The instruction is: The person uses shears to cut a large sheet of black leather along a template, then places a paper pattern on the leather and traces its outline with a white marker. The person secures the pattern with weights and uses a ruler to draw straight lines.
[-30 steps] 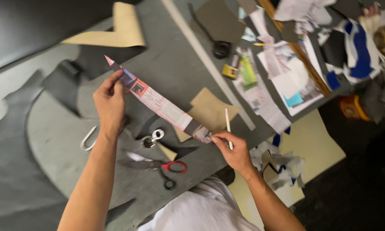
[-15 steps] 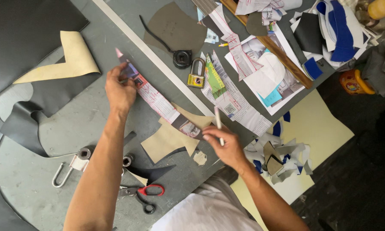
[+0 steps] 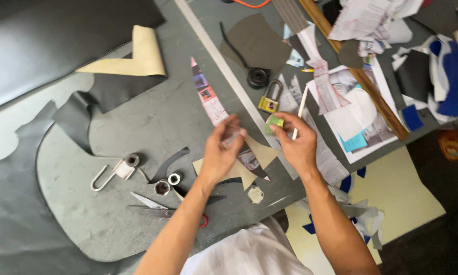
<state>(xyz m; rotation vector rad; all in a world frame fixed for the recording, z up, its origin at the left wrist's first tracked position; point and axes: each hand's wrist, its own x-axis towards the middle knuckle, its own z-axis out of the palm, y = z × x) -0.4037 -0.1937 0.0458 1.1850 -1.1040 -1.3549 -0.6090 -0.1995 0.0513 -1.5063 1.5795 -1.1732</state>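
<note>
Near the surface's front edge, scissors (image 3: pixel 157 209) with a red handle are seen. Above them, the printed paper strip (image 3: pixel 211 104) is pinched at its near end by the left hand (image 3: pixel 219 153). A white stick (image 3: pixel 300 111) and a small green piece (image 3: pixel 274 124) are gripped in the closed right hand (image 3: pixel 296 145). Farther back, a brass padlock (image 3: pixel 270 100) lies beside printed papers (image 3: pixel 351 107).

Left hand (image 3: pixel 219 153) pinches long printed paper strip (image 3: pixel 210 100) lying on grey bench (image 3: pixel 147 127). Right hand (image 3: pixel 296 143) holds thin white stick (image 3: pixel 300 105), fingertips on small green piece (image 3: pixel 274 123). Tan cut-out (image 3: pixel 259 155) under hands. Brass padlock (image 3: pixel 269 101) just beyond. Scissors (image 3: pixel 157 209) near left forearm.
</note>
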